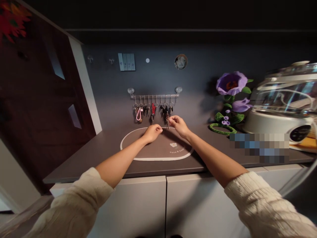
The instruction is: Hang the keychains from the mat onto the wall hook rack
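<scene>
My right hand (180, 126) pinches a ring with keys (168, 124) between thumb and fingertips, just below the right part of the hook rail. Over the oval brown mat (148, 152), my left hand (153, 133) is closed, its fingers curled in; anything inside them is hidden. A clear hook rail (155, 96) on the dark wall carries several hanging key rings. Among these are a pink loop strap (138, 114) at the left and a red key fob (153, 108) in the middle. Dark keys (165, 109) hang right behind and above the ring in my right hand.
Purple artificial flowers (232, 84) stand on the counter (94, 153) at the right, beside a white appliance with a clear lid (277, 122). White cabinet doors (138, 201) lie below the counter edge. At the left is a dark wooden door (49, 109).
</scene>
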Demonstrator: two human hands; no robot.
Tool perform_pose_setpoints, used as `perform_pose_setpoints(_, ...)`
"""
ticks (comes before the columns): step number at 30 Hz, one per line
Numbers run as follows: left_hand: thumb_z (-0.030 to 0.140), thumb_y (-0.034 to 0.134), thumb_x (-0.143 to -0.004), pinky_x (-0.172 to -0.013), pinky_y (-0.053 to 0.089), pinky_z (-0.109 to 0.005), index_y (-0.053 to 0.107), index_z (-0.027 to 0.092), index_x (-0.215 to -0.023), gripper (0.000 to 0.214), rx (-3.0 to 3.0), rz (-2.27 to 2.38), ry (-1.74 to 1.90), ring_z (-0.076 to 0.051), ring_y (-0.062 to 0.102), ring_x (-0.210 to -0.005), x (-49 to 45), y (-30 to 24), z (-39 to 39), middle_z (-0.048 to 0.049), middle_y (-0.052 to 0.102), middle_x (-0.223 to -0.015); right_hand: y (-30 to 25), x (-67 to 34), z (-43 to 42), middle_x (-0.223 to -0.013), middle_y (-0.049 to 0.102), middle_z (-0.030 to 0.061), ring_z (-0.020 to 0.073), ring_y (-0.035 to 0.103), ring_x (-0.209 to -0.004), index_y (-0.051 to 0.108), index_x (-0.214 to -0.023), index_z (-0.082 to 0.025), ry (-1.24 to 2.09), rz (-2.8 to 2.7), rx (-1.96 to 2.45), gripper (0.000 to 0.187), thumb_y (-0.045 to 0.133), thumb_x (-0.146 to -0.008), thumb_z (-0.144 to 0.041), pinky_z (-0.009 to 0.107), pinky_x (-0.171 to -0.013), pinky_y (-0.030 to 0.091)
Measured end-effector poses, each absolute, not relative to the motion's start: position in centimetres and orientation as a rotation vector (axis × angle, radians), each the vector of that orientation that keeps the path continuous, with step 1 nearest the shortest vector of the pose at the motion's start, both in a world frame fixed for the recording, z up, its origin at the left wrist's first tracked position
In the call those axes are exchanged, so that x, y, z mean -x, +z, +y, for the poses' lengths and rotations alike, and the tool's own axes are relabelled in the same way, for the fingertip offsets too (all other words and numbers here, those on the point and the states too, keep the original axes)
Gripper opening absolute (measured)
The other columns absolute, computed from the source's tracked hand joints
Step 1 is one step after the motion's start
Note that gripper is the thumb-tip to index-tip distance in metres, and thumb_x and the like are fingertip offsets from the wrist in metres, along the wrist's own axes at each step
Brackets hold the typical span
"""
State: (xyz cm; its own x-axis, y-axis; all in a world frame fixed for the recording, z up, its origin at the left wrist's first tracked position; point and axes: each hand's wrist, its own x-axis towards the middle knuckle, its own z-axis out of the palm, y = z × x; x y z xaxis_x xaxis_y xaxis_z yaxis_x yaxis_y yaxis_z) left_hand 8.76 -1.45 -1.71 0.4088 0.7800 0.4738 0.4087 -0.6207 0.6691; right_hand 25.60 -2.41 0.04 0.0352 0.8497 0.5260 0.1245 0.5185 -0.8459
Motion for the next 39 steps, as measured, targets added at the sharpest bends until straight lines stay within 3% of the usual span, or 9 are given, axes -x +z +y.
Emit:
perform_pose_setpoints(8, 0.026, 0.050, -0.075, -0.062, 0.039, -0.024, 0.064, 0.014, -0.077, 0.018, -2.617, 1.058, 0.761, -0.015, 0.055, -0.067, -8.5, -2.5, -1.2, -0.0043, 0.064, -0.075, 3.6, -27.9, -0.5, -0.057, 0.047, -0.0036, 0.0080, 0.049, -0.056, 0.042, -0.067, -0.018, 0.754, -1.257, 0.957, 0.022, 0.057, -0.068, -0.035, 0.022, -0.057, 0.043)
perform_pose_setpoints(18, 0.026, 0.049, -0.077, -0.066, 0.039, -0.025, 0.065, 0.016, -0.077, 0.019, -2.789, 1.042, 0.675, -0.016, 0.055, -0.072, -8.6, -2.4, -1.7, -0.0063, 0.062, -0.080, 7.9, -29.2, 2.9, -0.055, 0.052, 0.0007, 0.0091, 0.052, -0.052, 0.045, -0.062, -0.017, 0.740, -1.037, 1.021, 0.012, 0.045, -0.072, -0.010, 0.029, -0.059, 0.051)
perform_pose_setpoints(39, 0.024, 0.050, -0.076, -0.067, 0.039, -0.026, 0.065, 0.016, -0.077, 0.016, -2.801, 1.040, 0.650, -0.016, 0.055, -0.072, -8.5, -2.4, -1.6, -0.0056, 0.062, -0.079, 6.6, -30.1, 4.2, -0.057, 0.055, 0.0012, 0.0084, 0.054, -0.050, 0.051, -0.064, -0.015, 0.744, -1.000, 1.118, 0.012, 0.044, -0.071, -0.006, 0.030, -0.058, 0.052)
